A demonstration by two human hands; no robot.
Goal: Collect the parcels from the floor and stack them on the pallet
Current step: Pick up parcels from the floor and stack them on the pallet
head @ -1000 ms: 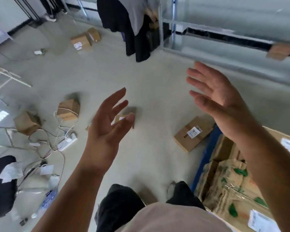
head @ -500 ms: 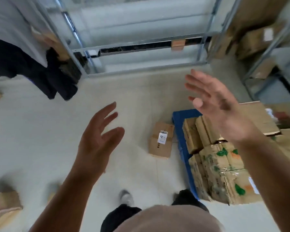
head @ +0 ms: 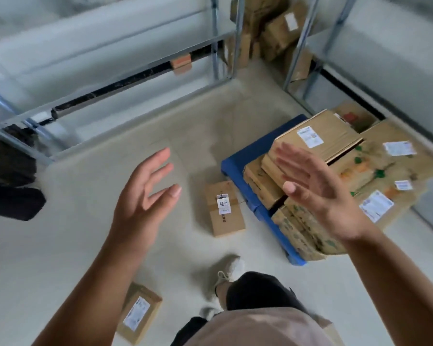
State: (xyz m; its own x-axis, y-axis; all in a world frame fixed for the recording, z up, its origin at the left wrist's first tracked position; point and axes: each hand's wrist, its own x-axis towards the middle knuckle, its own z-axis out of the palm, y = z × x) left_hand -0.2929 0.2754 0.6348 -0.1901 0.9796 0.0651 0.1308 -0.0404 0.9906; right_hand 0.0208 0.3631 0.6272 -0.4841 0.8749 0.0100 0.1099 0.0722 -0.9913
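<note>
Shift: the view has swung right since the earlier frame; pallet now in fuller view.
Hands: left hand and right hand both released, holding nothing.
Stacked: several cartons on pallet; exact count unclear.
Left: two floor parcels, one just beside pallet, one well apart.
Progress: partly done.

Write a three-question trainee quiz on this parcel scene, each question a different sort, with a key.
1. True or false: the left hand holds a parcel.
2. The parcel by the pallet lies: A) on the floor beside the blue pallet; B) on top of the stack; C) on a shelf.
3. Fill in: the parcel near the left forearm lies on the ____.

Key
1. False: both it and the right hand are open and empty.
2. A.
3. Floor.
</note>
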